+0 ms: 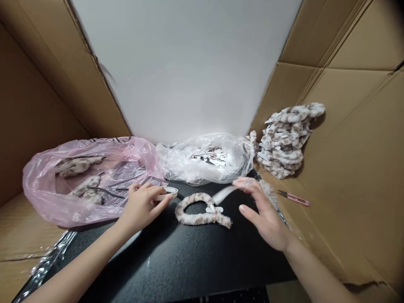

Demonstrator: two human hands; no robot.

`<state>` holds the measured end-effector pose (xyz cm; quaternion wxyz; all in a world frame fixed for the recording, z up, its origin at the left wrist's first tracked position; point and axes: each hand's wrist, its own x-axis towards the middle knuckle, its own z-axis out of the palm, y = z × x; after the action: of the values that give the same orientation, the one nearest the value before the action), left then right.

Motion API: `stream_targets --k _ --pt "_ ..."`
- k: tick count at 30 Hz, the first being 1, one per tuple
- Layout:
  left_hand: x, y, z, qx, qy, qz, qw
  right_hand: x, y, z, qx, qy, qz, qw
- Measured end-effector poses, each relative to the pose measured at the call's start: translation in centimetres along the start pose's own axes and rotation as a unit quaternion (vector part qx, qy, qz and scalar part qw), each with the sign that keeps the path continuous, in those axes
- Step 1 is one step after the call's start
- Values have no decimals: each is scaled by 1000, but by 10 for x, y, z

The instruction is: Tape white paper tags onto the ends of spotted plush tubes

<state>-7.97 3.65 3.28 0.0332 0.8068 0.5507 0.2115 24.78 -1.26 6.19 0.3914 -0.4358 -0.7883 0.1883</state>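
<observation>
Cardboard point(356, 134) flanks a black table point(195, 261), with a white panel point(189, 67) behind. At its back are 2 bags: the pink bag point(36, 181) holds fuzzy pieces point(78, 166) and dark cords point(105, 192); the clear bag point(175, 164) holds white tags point(216, 156). A fuzzy loop point(189, 219) lies between the hands. The left hand point(140, 205) pinches a white band point(174, 193); the right hand's point(268, 221) thumb stands apart, a blurred strip point(223, 194) at its fingertips, grip unclear.

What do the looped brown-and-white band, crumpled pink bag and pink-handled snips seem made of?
Looped brown-and-white band: probably matte plush fabric, going by its fuzzy edges.
Crumpled pink bag: likely glossy plastic film, being see-through with bright creases.
Pink-handled snips: dark pointed blades suggest metal; smooth handle, plastic or painted, unclear.
</observation>
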Motion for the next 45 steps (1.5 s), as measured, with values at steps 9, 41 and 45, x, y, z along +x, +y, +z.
stream_targets --k 9,41,45 --pt "-10 29 45 61 -19 138 988 -44 61 49 119 -23 47 992" --pt "4 60 64 -692 -323 -206 612 7 48 84 223 -75 -51 970" --pt "5 58 59 -680 -352 -189 615 8 48 84 223 -88 -56 969"
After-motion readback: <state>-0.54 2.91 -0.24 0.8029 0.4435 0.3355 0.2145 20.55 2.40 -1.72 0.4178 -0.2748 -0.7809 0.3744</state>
